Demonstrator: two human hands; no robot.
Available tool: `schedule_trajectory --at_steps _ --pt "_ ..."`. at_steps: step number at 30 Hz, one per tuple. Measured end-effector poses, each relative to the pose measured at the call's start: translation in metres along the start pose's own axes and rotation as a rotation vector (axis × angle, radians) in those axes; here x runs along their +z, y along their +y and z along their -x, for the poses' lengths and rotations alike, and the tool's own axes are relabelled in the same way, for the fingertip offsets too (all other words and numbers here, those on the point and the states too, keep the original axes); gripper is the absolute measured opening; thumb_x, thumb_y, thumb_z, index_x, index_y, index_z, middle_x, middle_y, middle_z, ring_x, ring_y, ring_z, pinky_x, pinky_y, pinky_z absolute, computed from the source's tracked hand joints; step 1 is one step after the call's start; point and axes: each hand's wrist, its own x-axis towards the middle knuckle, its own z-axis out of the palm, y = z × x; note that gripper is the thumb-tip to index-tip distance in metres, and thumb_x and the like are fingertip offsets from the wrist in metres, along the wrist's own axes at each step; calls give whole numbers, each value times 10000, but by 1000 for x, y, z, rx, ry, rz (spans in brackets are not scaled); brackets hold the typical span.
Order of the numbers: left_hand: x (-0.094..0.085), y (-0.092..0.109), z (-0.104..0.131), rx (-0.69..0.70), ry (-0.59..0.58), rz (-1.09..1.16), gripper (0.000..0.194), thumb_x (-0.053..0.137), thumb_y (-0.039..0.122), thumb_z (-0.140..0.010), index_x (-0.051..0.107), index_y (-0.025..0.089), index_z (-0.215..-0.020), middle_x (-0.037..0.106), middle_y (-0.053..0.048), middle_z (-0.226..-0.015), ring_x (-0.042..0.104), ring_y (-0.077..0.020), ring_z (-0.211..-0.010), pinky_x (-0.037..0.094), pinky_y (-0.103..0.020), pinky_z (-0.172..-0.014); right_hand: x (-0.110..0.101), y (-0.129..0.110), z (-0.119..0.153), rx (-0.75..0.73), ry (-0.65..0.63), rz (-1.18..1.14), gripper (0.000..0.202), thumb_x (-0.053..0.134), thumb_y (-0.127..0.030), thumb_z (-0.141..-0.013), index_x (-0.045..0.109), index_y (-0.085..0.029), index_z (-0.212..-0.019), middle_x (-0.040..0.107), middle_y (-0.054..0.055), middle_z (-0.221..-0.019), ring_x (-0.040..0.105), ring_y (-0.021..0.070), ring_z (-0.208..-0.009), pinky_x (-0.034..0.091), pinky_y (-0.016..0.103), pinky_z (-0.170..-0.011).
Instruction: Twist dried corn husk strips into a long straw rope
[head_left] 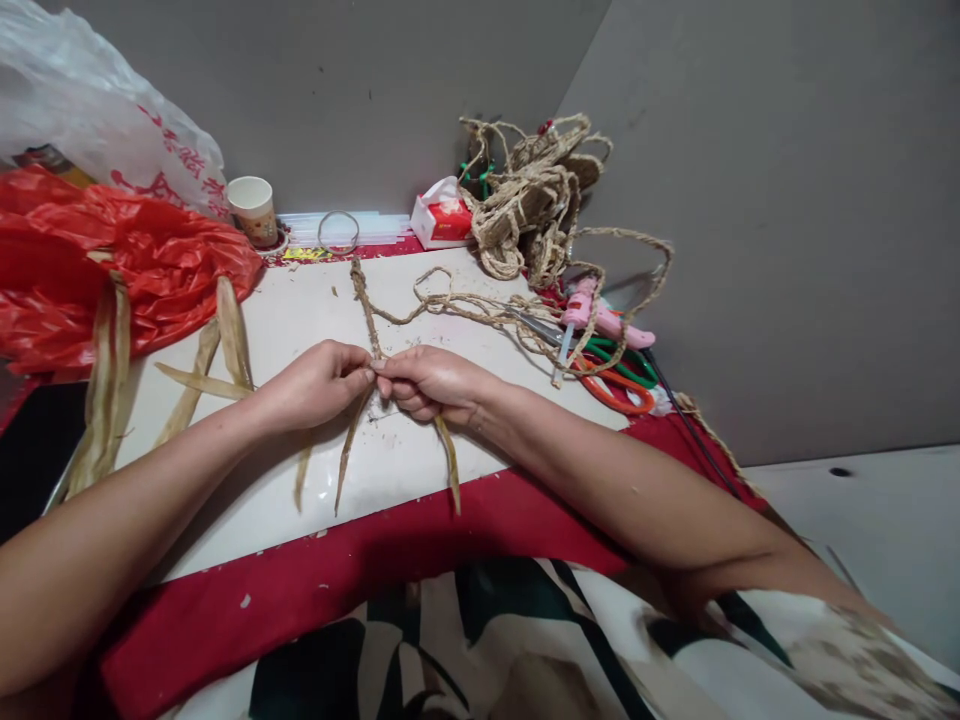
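Both hands meet over a white board (420,440), pinching a braided straw cord (367,310) at its near end. My left hand (322,382) is closed, thumb and forefinger on the braid. Beside it, fingers curled, my right hand (431,382) grips the same spot. Loose dry leaf strips (450,465) hang below the hands toward me. The braid runs away from me to a dark knotted end. Thinner straw rope (465,305) trails from near it to the right. The exact point of grip is partly hidden by the fingers.
A heap of braided rope (525,200) stands at the back right. Scissors (615,375) and a pink glue gun (600,312) lie below it. Along the back are a tissue pack (442,215) and a paper cup (253,212). Left is a red plastic bag (172,250) with leaf strips.
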Motion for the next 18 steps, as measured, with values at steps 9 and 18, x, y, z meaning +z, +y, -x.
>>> schedule_trajectory --at_steps 9,18 --pt "21 26 21 -46 38 -837 423 243 359 -921 597 140 -996 672 -123 -751 639 -260 -689 395 -322 -581 15 9 7 -40 169 -143 351 433 -207 -910 394 -162 -564 265 -87 -394 153 27 -318 104 154 -303" --pt "30 57 51 163 -405 -579 321 320 283 -900 594 159 -786 617 -53 -623 521 -150 -504 348 -264 -491 8 8 12 21 62 -341 218 394 -133 -886 484 -128 -687 196 -111 -441 88 24 -355 99 125 -303"
